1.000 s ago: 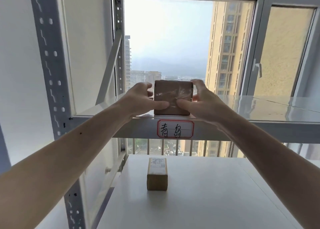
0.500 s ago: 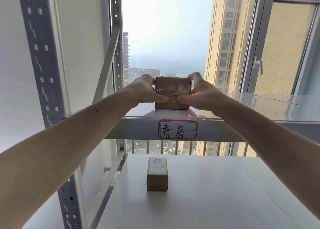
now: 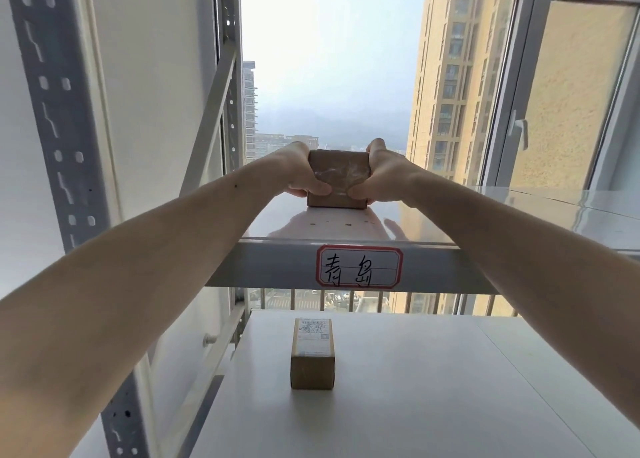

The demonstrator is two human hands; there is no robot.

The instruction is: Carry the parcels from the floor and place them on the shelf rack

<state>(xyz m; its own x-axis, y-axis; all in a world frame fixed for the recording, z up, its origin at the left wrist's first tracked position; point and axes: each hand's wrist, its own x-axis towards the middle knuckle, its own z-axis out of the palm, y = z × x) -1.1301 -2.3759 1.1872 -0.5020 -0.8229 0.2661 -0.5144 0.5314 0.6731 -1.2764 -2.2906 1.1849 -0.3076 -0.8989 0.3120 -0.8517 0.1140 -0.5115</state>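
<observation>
Both hands, left hand (image 3: 301, 173) and right hand (image 3: 377, 177), clasp the parcel (image 3: 337, 180), seating it squarely on the upper shelf (image 3: 485, 215).

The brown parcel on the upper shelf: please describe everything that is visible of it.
The brown parcel is a small cardboard box, its front wrapped in glossy clear tape. It sits upright on the upper shelf, behind the red-bordered label. The left hand and right hand hold its two sides, thumbs on the front.
</observation>
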